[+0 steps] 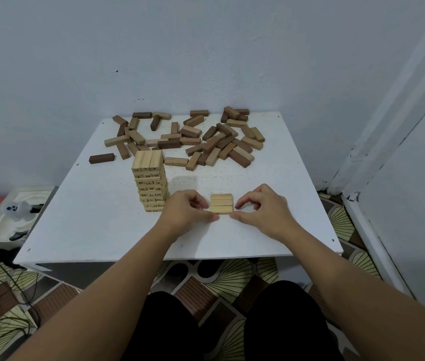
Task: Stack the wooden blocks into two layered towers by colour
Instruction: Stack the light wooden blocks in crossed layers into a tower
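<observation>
Pale pine-coloured blocks already stand as a tall layered tower of light wooden blocks point(151, 182) on the white square surface point(271, 204), just left of the person's hands. Beside it, nearer the front edge, a flat row of three light wooden blocks point(221, 203) lies side by side, apparently the base of a new stack. The left hand point(188, 212) has its fingers curled, thumb and fingertips pinching the row's left end; the right hand point(260, 208) mirrors it, its grip closed on the right end with thumb and forefinger. Both hands touch the row and neither lifts it.

Behind, toward the wall, a scattered heap of brown and dark wooden blocks point(206, 142) spreads across the back of the surface, with one dark brown block point(101, 158) lying apart at the left.

The step in hand looks like squaring up this bottom layer. To do it well, press inward evenly from both ends so the three blocks close up without gaps and their ends line up flush; a skewed base would tilt every layer above. Keep the row well clear of the finished tower so an elbow or wrist does not nudge it. The next layer should lie crosswise, and the colour sorting deserves a check, since this row matches the tower rather than the brown heap.
</observation>
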`<state>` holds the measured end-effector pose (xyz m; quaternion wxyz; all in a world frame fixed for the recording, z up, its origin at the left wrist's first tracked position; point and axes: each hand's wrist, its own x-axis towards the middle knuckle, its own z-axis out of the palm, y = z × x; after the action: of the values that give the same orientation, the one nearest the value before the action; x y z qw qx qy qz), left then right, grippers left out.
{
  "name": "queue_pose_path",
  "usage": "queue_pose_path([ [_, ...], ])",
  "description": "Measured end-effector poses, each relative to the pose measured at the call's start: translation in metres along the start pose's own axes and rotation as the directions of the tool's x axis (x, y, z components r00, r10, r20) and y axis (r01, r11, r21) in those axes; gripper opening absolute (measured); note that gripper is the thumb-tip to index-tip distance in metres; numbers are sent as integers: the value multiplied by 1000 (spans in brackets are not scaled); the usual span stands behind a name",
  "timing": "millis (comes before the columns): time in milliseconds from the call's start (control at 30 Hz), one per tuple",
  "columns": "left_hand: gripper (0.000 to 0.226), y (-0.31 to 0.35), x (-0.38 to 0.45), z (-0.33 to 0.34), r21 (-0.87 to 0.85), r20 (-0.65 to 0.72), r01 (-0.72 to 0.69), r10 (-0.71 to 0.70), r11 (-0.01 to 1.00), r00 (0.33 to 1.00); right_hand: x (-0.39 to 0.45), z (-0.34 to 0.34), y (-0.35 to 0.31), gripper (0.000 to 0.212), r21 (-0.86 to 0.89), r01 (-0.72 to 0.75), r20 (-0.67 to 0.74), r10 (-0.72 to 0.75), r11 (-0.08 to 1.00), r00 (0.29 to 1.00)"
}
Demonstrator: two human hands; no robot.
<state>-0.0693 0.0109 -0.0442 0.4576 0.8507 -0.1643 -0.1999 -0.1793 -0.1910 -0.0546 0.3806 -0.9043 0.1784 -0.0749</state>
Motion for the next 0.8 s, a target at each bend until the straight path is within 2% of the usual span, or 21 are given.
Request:
queue_pose_path([
  [167,70,13,6,-7,84,72,27,-34,996,997,12,-7,-6,61,-114,-3,103,15,993,995],
  [233,77,16,9,-9,120,107,30,-43,992,993,17,-9,-9,67,-151,2,154,22,988,988],
  [567,63,15,15,-7,164,120,34,-54,986,991,20,-8,-6,59,-156,32,168,-6,987,986],
  [800,50,18,12,-7,210,152,-85,54,974,987,13,-6,-5,54,-187,143,111,-124,972,986],
])
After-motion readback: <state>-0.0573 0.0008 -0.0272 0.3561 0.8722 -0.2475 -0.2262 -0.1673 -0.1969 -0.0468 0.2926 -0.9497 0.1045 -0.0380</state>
